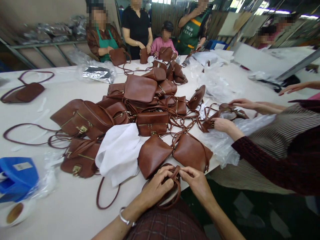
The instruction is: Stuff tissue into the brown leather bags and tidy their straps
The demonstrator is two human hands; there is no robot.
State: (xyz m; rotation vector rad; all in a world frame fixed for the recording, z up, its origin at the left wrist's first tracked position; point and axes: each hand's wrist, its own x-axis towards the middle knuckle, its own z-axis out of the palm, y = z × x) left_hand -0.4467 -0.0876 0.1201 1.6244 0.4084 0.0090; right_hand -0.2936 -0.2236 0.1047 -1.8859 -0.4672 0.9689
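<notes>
At the table's near edge, my left hand (160, 185) and my right hand (196, 181) both grip a brown leather handbag (172, 200) close to my body. My left fingers curl over its top on the left. My right fingers pinch a strap at its upper right. The bag's opening with a pale lining faces me; its lower part is hidden by my left hand and my clothing. Just beyond lie two smooth brown bags (155, 155), (191, 151), crossed by thin straps. A crumpled white sheet (118, 150) lies left of them.
A heap of brown bags (141, 88) with tangled straps covers the table's middle. A co-worker's hands (225, 126) handle a bag on the right beside clear plastic (232, 143). A blue box (17, 176) and a tape roll (15, 213) are at left. Several people stand or sit across the table.
</notes>
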